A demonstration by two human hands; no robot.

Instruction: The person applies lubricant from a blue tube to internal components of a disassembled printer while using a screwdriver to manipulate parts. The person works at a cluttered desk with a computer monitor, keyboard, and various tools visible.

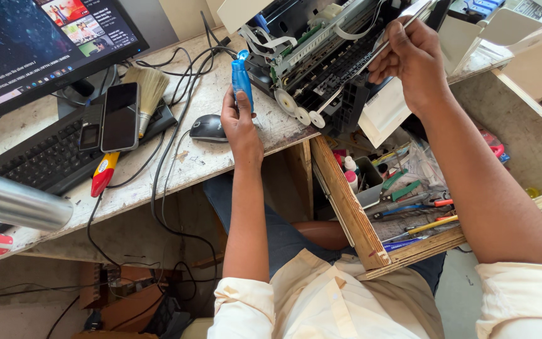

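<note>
The left hand is closed in a fist around a slim blue plastic tube with a pale tip, which stands nearly upright and sticks out of the fist toward 12 o'clock. The tube's tip is just beside the white plastic gears of the opened grey-and-black printer mechanism, which lies at 2 o'clock from this hand on the worn pale wooden desk.

The right hand rests on the printer's upper side, fingers pinched narrowly on a thin silvery metal rod that runs toward 1 o'clock; what its tip touches cannot be made out.

A black computer mouse lies just beside the left hand at 9 o'clock. Farther that way sit a black smartphone on a black keyboard and a straw-bristled brush. At 5 o'clock from the left hand an open wooden drawer holds assorted tools.
</note>
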